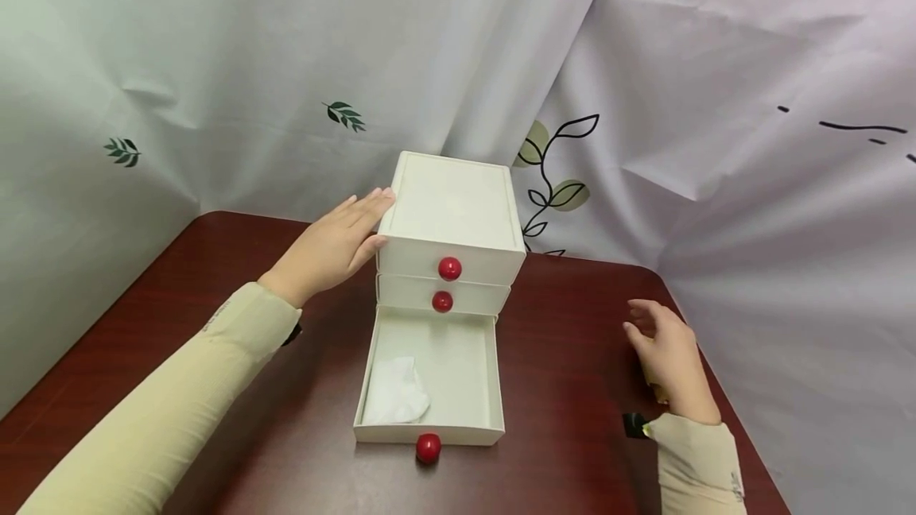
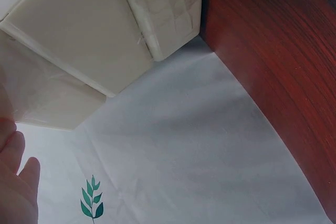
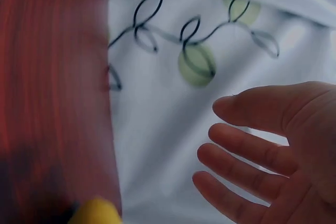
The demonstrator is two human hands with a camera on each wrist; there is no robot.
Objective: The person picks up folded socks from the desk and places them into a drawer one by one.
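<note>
A white three-drawer box with red round knobs stands on the table. Its bottom drawer is pulled out, and a crumpled white tissue-like piece lies in the left part. Against the upper left edge of the box, my left hand rests with straight fingers; its fingertips show at the left wrist view's edge. My right hand hovers at the table's right side, fingers loosely bent and holding nothing. Below it is a yellow object, mostly hidden, whose kind I cannot tell.
The dark red wooden table has its right edge close to my right hand. Behind it hangs a pale curtain printed with leaves. The upper two drawers, with their knobs, are pushed in.
</note>
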